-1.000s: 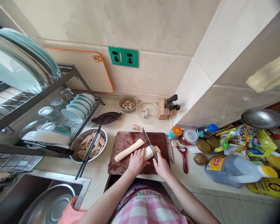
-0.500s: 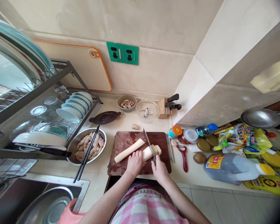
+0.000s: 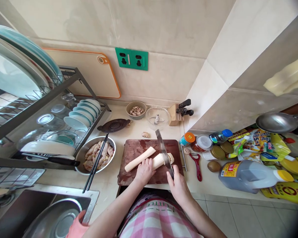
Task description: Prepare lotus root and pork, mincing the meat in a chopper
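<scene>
A dark red cutting board lies on the counter in front of me. On it are two pale peeled root pieces: a long thin one and a thicker one. My left hand is closed down on the thicker piece, holding it still. My right hand grips the handle of a cleaver, whose blade stands on the right end of that piece, where cut slices lie.
A metal bowl of raw meat with black chopsticks sits left of the board. A dish rack and sink are at left. Bottles, jars, a red peeler and an oil jug crowd the right. Behind the board stand a knife block and bowls.
The cleaver has shifted right along the thick piece and tilted, showing more of its blade. My right hand has drawn back towards me. My left hand stays on the piece.
</scene>
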`<state>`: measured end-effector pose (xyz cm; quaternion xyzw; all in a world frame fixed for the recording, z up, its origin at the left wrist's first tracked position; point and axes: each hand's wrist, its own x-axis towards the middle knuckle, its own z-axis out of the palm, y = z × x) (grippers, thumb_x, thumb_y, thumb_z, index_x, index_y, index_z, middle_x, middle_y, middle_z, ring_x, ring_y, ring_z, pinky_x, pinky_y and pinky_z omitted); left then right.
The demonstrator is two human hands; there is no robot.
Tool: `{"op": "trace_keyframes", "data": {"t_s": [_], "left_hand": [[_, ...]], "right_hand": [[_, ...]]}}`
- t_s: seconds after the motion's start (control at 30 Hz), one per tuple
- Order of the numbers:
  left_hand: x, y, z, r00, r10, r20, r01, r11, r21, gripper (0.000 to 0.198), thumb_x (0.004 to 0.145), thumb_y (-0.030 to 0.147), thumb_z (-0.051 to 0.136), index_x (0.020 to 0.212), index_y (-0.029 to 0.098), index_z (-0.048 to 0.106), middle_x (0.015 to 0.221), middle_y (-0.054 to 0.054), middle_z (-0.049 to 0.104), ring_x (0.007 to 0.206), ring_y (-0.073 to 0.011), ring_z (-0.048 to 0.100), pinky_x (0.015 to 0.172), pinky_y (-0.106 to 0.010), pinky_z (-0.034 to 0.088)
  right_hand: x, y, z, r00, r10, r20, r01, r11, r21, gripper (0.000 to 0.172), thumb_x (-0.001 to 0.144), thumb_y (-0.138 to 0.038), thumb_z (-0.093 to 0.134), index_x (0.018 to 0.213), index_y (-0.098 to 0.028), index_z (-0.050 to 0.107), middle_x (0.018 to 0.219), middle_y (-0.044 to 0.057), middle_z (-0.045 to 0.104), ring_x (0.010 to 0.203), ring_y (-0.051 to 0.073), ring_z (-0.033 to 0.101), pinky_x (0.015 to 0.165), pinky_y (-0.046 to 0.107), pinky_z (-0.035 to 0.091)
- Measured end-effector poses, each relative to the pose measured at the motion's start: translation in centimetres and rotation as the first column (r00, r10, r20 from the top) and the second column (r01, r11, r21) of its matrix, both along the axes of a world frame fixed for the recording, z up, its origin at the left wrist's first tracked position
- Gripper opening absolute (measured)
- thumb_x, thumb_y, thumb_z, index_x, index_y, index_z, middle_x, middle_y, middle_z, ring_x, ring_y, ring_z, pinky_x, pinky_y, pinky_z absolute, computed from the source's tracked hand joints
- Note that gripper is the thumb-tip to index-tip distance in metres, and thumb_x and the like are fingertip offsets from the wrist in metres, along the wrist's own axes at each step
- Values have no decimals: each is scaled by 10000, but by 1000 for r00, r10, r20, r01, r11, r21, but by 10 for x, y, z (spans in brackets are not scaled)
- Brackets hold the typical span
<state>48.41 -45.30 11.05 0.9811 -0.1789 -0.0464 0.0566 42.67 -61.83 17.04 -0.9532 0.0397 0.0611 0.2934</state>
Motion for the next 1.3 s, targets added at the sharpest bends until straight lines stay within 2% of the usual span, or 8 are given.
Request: {"op": "trace_keyframes", "data": {"t_s": [0.2,0.37,0.6,0.8,0.97,1.03,1.17,1.3], "left_hand": [[1,0,-10,1000,-11,12,12,999,-33,454,740,308,664,1109,89,519,972,-126,573,951,-296,566,777,-413,509],[2,15,-13,994,-113,-8,111,987,-114,652,717,291,683,1276,99,407,1150,-158,543,1080,-304,528,922,-444,439],[13,32,23,993,-106,45,111,986,-126,402,810,359,589,1177,197,566,1164,-131,539,1092,-300,492,945,-468,396],[29,55,21,995,104,-9,-104,984,-144,300,904,330,444,1126,385,637,1319,-75,463,1152,-304,449,899,-475,414],[17,75,11,960,278,17,-275,956,-103,301,899,319,451,1128,314,647,1257,-121,493,1125,-307,493,884,-463,441],[10,73,14,967,232,108,-216,966,-145,318,862,350,521,1146,256,629,1307,-137,469,1224,-340,414,960,-508,394],[-1,52,19,995,-83,60,97,951,-294,485,809,297,591,1273,199,490,1285,-121,521,1215,-290,448,1026,-461,381],[-7,37,12,999,-32,-39,15,924,-381,416,816,154,523,1231,190,501,1184,-88,592,1086,-246,548,971,-376,451]], "right_hand": [[13,22,-22,967,-71,-246,64,997,-38,365,917,-241,361,1238,-82,430,987,161,692,907,251,665,736,302,469],[16,23,-34,965,-66,-252,63,998,-20,381,932,-254,345,1255,-62,407,1005,170,687,919,244,663,738,288,452],[13,26,-31,971,-72,-230,61,997,-57,332,930,-253,348,1211,-95,425,993,147,693,895,230,662,718,272,427],[10,29,-32,973,-82,-217,65,994,-82,329,935,-249,353,1210,-86,425,972,153,692,898,236,662,715,272,422],[11,28,-37,972,-108,-210,95,993,-70,323,934,-255,351,1204,-100,435,981,152,693,898,233,661,724,274,433],[11,28,-37,972,-104,-213,92,994,-64,332,932,-256,344,1209,-96,435,990,153,692,904,236,661,732,279,444],[6,24,-28,987,-79,-142,74,996,-42,367,931,-287,310,1210,-86,439,971,157,693,900,256,664,748,315,475],[-6,21,-9,995,-66,77,68,997,-27,394,929,-367,299,1185,-117,463,975,156,680,849,270,667,711,342,499]]}}
